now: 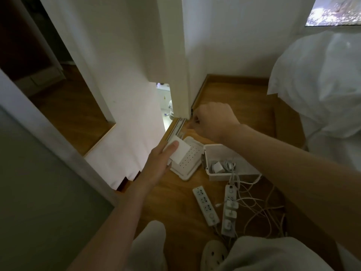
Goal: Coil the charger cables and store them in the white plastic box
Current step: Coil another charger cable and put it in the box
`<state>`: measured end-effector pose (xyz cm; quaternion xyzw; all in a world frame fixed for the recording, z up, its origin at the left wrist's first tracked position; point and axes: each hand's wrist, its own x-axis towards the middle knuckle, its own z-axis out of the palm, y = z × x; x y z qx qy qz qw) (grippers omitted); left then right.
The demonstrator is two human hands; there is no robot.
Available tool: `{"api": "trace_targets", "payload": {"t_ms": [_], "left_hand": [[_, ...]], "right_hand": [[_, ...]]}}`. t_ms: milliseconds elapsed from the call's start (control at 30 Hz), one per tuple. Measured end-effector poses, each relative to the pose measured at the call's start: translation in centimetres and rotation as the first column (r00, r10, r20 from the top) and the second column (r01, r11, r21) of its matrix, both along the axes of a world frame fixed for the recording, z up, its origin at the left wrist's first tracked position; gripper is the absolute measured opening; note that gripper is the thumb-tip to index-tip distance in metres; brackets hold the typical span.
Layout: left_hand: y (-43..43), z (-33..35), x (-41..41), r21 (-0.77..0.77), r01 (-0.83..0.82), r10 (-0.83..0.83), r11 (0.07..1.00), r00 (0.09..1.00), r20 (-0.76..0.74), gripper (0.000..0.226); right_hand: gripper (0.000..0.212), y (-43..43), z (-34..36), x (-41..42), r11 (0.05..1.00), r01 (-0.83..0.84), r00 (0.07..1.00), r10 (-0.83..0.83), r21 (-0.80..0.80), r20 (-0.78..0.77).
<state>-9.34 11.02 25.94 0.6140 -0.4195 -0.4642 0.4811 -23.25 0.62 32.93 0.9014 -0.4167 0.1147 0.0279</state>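
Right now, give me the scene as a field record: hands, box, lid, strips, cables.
left hand: pinches a flat white piece over the lid
right hand: fingers curled by the door frame; hold unclear
box: open, charger and cable inside
right strip: on floor, plugs in
left strip: on floor, sockets bare
loose cables: uncoiled, right of the strips

No legible text (perhaps too dim)

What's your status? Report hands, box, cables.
Left hand grips flat white block; right hand curled, grip unclear. White plastic box open, charger inside. Cables loose on floor.
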Motion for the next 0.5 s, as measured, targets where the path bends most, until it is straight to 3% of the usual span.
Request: {"api": "trace_targets", "payload": {"t_ms": [133, 367, 500], "left_hand": [[1.5, -2.1, 1.1, -0.026, -0.028, 0.034, 0.999, 0.975, 0.219, 0.021], [1.3, -4.2, 0.5, 0.034, -0.185, 0.18, 0.982, 0.978, 0.108, 0.007], [1.0, -4.5, -0.4, 0.065, -0.198, 0.185, 0.978, 0.968, 0.168, 0.008]], "right_hand": [[0.039, 2.1, -2.8, 1.3, 0.99, -0.002, 0.991, -0.017, 0.14, 0.135], [0.039, 3.7, -8.5, 2.8, 0.958, 0.061, 0.95, -0.141, 0.28, 0.277], [0.037, 4.2, -9.9, 2.1, 0.943, 0.102, 0.903, -0.221, 0.315, 0.368]]}}
